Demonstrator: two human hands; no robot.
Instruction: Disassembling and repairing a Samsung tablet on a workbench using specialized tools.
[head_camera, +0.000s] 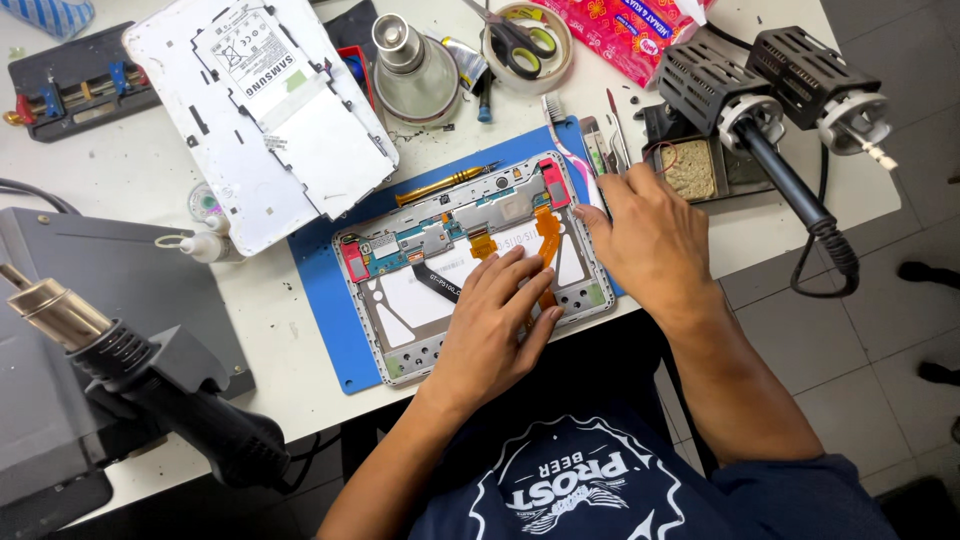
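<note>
Fingers (520, 275) of the left hand (490, 330) lie spread flat, holding nothing, on the opened grey tablet frame (470, 265), which rests on the blue rectangular mat (320, 290) on the white worktop (130, 175). Right hand (650, 235) rests loosely curled at the frame's right edge, gripping nothing. Beside it lies a yellow-handled screwdriver (445, 183).

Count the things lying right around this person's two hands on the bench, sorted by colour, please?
Blue: 1, the work mat
Orange: 2, the ribbon cables and, inside the opened tablet under the left hand
Red: 2, tabs and
Yellow: 1, the screwdriver
White: 1, the back cover
Total: 7
The right hand rests at the tablet's edge.
</note>
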